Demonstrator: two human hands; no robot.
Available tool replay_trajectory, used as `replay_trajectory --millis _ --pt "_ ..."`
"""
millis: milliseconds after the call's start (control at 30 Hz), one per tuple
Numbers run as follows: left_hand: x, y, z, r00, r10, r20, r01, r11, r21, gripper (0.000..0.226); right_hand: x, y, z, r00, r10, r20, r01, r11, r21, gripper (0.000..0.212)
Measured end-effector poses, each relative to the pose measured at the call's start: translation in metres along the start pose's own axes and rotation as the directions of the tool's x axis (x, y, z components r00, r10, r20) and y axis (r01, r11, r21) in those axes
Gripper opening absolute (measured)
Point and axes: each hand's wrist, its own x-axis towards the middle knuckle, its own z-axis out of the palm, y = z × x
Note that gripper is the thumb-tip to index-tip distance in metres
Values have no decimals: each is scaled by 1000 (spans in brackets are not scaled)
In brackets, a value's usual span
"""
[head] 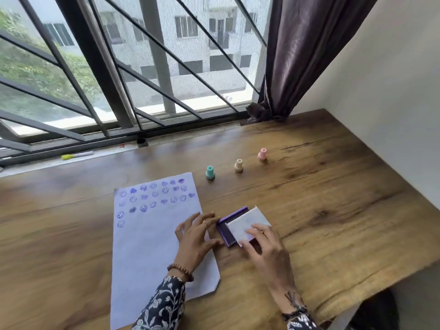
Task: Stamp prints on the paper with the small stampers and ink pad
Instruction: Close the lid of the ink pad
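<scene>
A white sheet of paper [147, 246] lies on the wooden table [333, 210], its top part covered with several purple smiley and heart prints. To its right sits the purple ink pad [225, 231], partly covered by its white lid [245, 222], which lies askew over it. My right hand [264, 248] holds the lid by its near edge. My left hand [197, 236] rests on the paper's right edge, fingertips touching the pad's left side. Three small stampers stand upright beyond the pad: a teal stamper [210, 172], a cream stamper [238, 165] and a pink stamper [262, 154].
A yellow-capped marker [76, 155] lies on the window sill at the back left. A barred window runs along the table's far side. A dark curtain [297, 55] hangs at the back right, next to a white wall. The table's right edge drops off near my right arm.
</scene>
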Motion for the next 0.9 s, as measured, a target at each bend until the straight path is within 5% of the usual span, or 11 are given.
replay_trajectory --millis 100,200,467,900 --pt "1 2 -2 997 -17 -72 13 998 -57 30 11 0 1 976 211 61 -212 977 11 50" --pt "4 4 -3 991 -37 -128 28 997 -72 19 16 -1 4 959 250 132 -242 968 -73 66" --pt "5 8 -2 980 -87 -180 68 991 -114 10 -1 -12 7 976 206 73 -197 973 -123 67" --pt "0 11 -2 987 -25 -160 33 998 52 23 -11 -18 9 966 253 60 -243 960 -139 68"
